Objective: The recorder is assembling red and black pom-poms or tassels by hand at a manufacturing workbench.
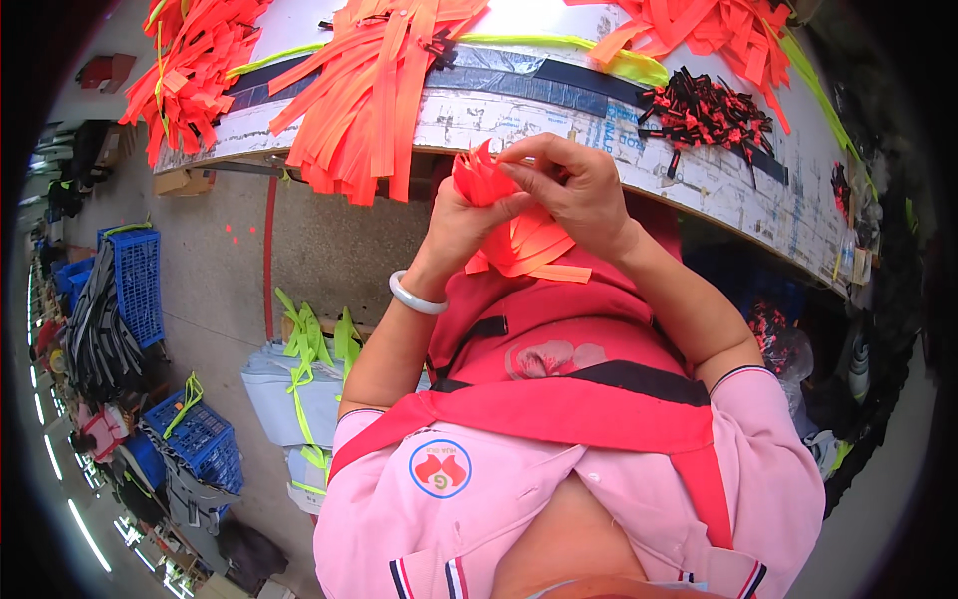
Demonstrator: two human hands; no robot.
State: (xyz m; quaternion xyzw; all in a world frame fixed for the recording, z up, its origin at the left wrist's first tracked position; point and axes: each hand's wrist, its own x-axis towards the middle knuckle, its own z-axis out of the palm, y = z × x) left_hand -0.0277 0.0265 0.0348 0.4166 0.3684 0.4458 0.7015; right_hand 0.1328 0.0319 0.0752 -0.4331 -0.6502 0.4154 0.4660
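In front of my red apron point(559, 309), my left hand point(457, 228) is closed around a bundle of bright orange fabric strips point(481, 180). Short ends fan up above the fist, and longer tails hang out below it toward the right. My right hand point(587, 190) is at the top of the bundle, its thumb and forefinger pinching at the strip ends. A white bangle point(417, 294) circles my left wrist. Just beyond the hands, a thick bunch of orange strips point(374, 90) drapes over the edge of the worktable point(469, 125).
More orange strips point(195, 80) lie at the table's left, others point(689, 35) at its far right. A heap of small black-and-red pieces point(707, 115) sits near the right edge. Blue crates point(135, 285) and light-blue bundles tied with yellow-green strips point(299, 389) stand on the floor at left.
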